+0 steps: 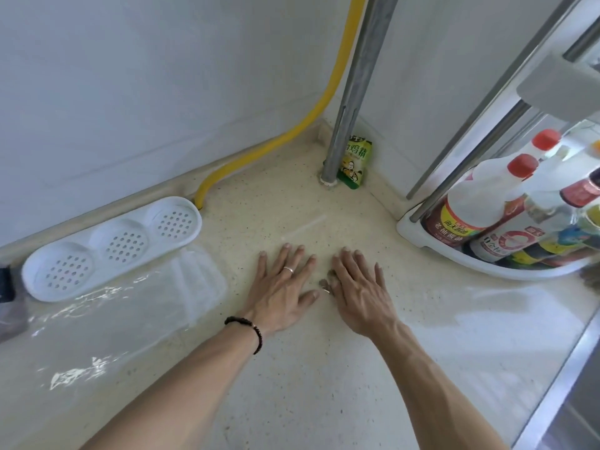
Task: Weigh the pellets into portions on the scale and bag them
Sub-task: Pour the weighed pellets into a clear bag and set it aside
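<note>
My left hand and my right hand lie flat side by side on the speckled beige countertop, fingers straight and spread, holding nothing. A clear plastic bag lies crumpled on the counter to the left of my left hand, partly under a white tray. Neither a scale nor pellets appear in view.
A white perforated three-cup tray sits at the left by the wall. A yellow hose and a metal pipe stand in the corner beside a green seasoning packet. A white corner rack holds several sauce bottles at the right.
</note>
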Tool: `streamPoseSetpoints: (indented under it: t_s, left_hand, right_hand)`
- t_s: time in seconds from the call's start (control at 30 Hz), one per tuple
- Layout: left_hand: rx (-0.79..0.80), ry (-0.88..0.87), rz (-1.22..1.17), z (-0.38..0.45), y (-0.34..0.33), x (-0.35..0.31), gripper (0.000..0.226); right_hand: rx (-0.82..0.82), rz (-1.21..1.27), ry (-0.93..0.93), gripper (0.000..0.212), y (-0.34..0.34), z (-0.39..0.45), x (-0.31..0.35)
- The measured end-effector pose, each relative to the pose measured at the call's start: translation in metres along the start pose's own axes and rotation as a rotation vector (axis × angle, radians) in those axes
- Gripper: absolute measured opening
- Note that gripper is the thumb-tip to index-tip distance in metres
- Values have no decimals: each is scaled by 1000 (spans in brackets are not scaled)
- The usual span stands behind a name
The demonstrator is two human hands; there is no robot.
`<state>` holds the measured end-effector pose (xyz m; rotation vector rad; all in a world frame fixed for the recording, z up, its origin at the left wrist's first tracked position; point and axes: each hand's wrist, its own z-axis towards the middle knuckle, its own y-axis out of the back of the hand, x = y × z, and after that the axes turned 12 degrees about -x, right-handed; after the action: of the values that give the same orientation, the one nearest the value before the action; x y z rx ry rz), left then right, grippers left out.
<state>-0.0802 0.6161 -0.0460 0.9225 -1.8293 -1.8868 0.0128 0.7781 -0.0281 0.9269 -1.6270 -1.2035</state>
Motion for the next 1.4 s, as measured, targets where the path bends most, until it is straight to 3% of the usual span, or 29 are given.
streamPoseSetpoints:
  t_s: [0.4,0.53,0.73,0.83,0.93,1.03,1.23,1.33,1.4]
  left_hand:
    - [-54,-21,-26,-20,14,9,68]
    - [-204,11,-24,-55,38,23,69]
    - [-343,315,37,-127,68,78,62]
    - [-251,499,32,-159,77,106,70]
    - [-116,628,37,-174,82,131,94]
    - [-42,655,28,-177,78,149,105]
    - [-149,578,61,-178,76,149,100]
    - [-180,593,11,-183,81,151,98]
    - [-231,604,-35,-186,90,152,93]
  right_hand:
    - [25,-42,94,63,15,7,-3]
    - [-68,81,159,60,24,2,48]
    - [-209,217,315,42,3,1,157]
    - [-278,203,336,48,-11,-1,199]
    - [-188,62,289,69,-21,4,225]
    - [-158,18,214,71,-27,8,235]
    - [-264,198,165,42,-27,8,237]
    - [-220,531,93,14,-7,9,236]
    - [-107,769,11,14,13,7,240]
